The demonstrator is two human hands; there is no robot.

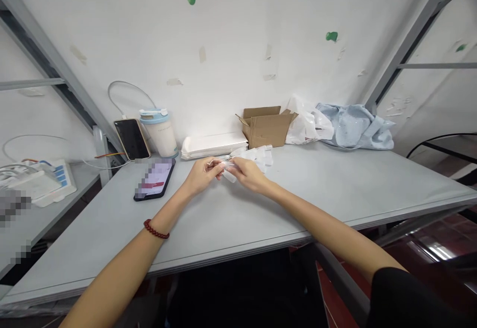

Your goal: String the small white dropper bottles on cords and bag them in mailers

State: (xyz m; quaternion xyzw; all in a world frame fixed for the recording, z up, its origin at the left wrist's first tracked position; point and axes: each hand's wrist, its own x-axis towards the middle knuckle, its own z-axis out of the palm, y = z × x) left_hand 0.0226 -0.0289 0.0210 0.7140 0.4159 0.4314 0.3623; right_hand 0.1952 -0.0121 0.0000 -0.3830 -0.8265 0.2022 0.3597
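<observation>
My left hand [201, 174] and my right hand [248, 173] meet over the middle of the grey table [305, 194]. Both pinch a small clear plastic piece [228, 170] between their fingertips; its exact shape is too small to tell. Just behind the hands lies a loose pile of several similar clear plastic pieces [257, 155]. A red bead bracelet [156, 230] sits on my left wrist.
A black phone [155, 179] lies flat left of the hands; another phone [131, 139] leans by a white lidded cup [160, 131]. White trays [213, 145], an open cardboard box [266, 125], plastic bags [307, 122] and blue cloth [356, 126] line the wall.
</observation>
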